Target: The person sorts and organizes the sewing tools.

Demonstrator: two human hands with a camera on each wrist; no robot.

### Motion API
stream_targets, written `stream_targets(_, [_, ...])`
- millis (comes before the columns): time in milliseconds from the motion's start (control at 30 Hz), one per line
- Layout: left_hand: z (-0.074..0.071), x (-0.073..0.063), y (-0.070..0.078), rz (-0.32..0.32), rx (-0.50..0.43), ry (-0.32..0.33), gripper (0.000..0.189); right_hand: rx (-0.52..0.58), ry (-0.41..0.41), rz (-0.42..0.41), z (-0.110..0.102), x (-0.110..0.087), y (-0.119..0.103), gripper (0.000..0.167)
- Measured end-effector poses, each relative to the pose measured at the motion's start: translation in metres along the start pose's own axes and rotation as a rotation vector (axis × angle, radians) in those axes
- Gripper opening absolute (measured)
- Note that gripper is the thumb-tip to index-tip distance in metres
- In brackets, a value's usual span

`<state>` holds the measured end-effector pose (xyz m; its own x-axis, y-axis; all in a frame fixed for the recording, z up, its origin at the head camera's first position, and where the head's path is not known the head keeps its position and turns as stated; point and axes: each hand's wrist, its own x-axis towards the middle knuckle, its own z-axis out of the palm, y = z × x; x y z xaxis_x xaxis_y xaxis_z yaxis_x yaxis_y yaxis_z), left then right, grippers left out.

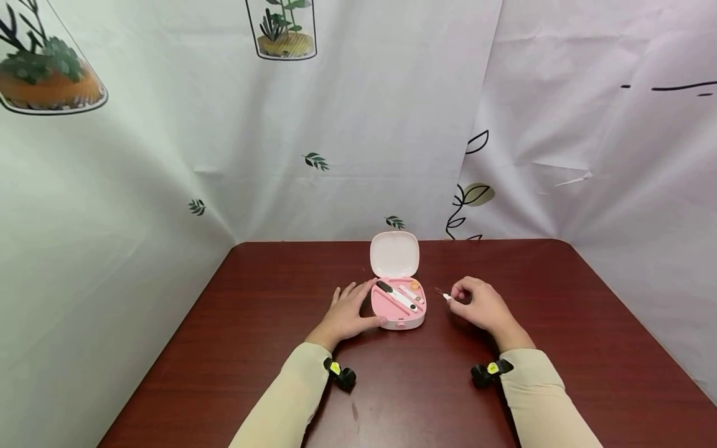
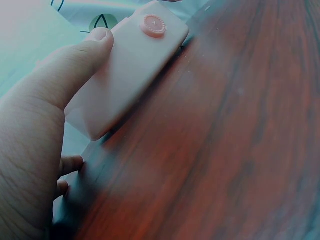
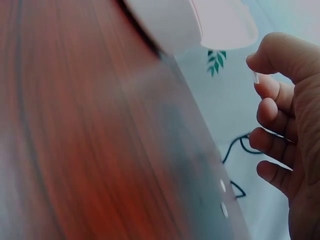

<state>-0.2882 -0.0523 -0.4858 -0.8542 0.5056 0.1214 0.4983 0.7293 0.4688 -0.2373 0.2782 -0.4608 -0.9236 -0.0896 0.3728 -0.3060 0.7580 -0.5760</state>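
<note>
A pink-and-white case [image 1: 398, 323] stands on the table with its white lid [image 1: 394, 254] raised. In its pink tray lie a white stick-shaped device with a dark end [image 1: 398, 296], a small white piece with a metal end [image 1: 411, 294] and a yellow round piece [image 1: 414, 285]. My left hand [image 1: 350, 313] holds the case's left side, thumb at the front wall, forefinger near the hinge; the round pink button [image 2: 153, 25] shows beside the thumb. To the right of the case, my right hand [image 1: 483, 306] pinches a small white piece [image 1: 446, 297] with a thin reddish tip between thumb and forefinger.
The case rests on a dark red-brown wooden table [image 1: 269, 348]. A white cloth [image 1: 358, 124] printed with plants hangs behind the table's far edge and along its sides. Each wrist wears a small black camera, the left one [image 1: 343, 377] and the right one [image 1: 485, 374].
</note>
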Motion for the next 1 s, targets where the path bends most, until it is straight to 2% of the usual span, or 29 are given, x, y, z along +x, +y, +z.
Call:
stream_targets(533, [0.001,0.000,0.000,-0.005,0.006,0.002,0.097,0.052,-0.073,-0.070,0.030,0.020,-0.051,0.014])
stream_targets(800, [0.001,0.000,0.001,0.001,0.009,0.006,0.098,0.039,-0.107,-0.084,0.043,0.022,-0.072,0.016])
stream_targets(1000, [0.000,-0.001,0.001,0.015,-0.011,0.020,0.097,-0.017,-0.118,-0.091,0.052,0.023,-0.079,0.014])
